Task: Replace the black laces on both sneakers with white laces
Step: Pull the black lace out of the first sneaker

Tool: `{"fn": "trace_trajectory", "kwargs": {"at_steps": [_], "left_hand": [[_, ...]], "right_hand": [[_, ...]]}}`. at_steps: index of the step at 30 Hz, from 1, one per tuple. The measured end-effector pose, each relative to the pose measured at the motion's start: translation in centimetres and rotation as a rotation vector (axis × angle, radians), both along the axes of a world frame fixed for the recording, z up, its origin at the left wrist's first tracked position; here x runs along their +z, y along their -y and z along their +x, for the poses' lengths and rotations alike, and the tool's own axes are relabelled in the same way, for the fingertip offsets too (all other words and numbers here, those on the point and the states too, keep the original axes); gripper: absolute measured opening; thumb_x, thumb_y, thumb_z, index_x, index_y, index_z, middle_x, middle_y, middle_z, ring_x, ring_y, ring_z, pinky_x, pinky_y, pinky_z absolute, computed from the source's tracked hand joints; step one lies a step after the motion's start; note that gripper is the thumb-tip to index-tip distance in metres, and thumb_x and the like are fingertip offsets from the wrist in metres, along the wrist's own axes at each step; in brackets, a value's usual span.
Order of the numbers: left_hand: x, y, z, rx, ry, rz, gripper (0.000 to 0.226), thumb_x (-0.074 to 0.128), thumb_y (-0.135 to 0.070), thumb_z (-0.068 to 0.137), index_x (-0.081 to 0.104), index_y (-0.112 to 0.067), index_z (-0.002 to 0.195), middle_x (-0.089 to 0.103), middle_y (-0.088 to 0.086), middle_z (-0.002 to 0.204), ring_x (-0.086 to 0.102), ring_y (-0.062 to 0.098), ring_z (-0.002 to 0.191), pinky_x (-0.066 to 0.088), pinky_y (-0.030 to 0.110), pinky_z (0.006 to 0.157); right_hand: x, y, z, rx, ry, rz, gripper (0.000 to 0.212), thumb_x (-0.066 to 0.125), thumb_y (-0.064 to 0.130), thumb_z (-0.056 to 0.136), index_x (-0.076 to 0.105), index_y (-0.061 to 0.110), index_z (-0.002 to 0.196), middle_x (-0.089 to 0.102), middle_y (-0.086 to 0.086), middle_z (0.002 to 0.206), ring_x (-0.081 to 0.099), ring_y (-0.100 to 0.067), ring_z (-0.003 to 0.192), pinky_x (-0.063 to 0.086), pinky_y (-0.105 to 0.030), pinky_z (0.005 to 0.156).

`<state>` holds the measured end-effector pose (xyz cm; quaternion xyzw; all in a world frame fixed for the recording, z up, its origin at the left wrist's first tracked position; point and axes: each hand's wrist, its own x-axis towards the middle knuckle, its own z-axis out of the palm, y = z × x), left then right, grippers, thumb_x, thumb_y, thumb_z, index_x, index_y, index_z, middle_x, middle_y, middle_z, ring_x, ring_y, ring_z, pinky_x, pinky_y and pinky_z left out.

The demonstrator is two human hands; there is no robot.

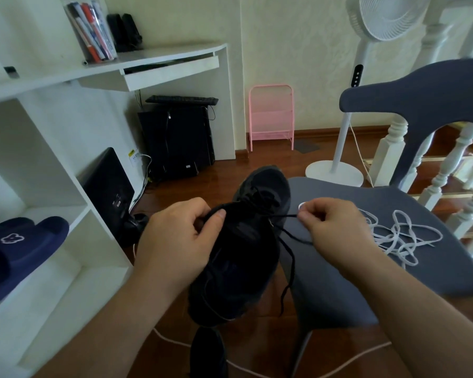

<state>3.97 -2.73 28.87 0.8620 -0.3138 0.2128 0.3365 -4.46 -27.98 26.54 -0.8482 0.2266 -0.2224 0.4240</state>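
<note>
We see the left hand (172, 241) wrapped around the heel end of a black fabric sneaker (246, 241), thumb pressed on its collar, holding it up with the toe pointing away from us. Just right of that grip, the right hand (336, 230) pinches a thin black lace (286, 236) between thumb and forefinger; the lace runs taut from the eyelets to the pinch, and a loose length of it hangs down below the right hand, beside the shoe. Right of the pinching fingers, a tangle of flat white laces (402, 236) lies on the seat of a grey-blue padded chair (339, 282), well apart from the sneaker. Below the held shoe, near our left wrist, a second dark sneaker (209, 350) shows partly on the brown wooden floor (213, 181). Left of the left hand, a navy slipper (19, 246) sits in a white shelf unit (66, 203).
</note>
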Motion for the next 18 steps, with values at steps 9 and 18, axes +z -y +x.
{"fn": "trace_trajectory", "kwargs": {"at_steps": [9, 18], "left_hand": [[-0.3, -0.2, 0.4, -0.003, 0.035, 0.011, 0.040, 0.057, -0.050, 0.100, 0.054, -0.026, 0.068, 0.050, -0.008, 0.061, 0.052, 0.009, 0.061, 0.046, 0.042, 0.052], [-0.3, 0.5, -0.9, -0.075, 0.132, 0.090, 0.035, 0.058, -0.045, 0.101, 0.046, -0.031, 0.071, 0.042, -0.011, 0.062, 0.047, 0.009, 0.058, 0.040, 0.033, 0.049]], "right_hand": [[0.1, 0.2, -0.6, 0.096, 0.081, -0.045, 0.017, 0.066, 0.041, 0.093, 0.066, 0.052, 0.106, 0.065, 0.030, 0.109, 0.061, 0.004, 0.102, 0.051, -0.028, 0.084], [0.6, -3.2, -0.1, 0.366, -0.084, 0.072, 0.007, 0.078, 0.033, 0.089, 0.071, 0.033, 0.088, 0.068, 0.009, 0.073, 0.062, -0.002, 0.065, 0.055, -0.030, 0.068]]}}
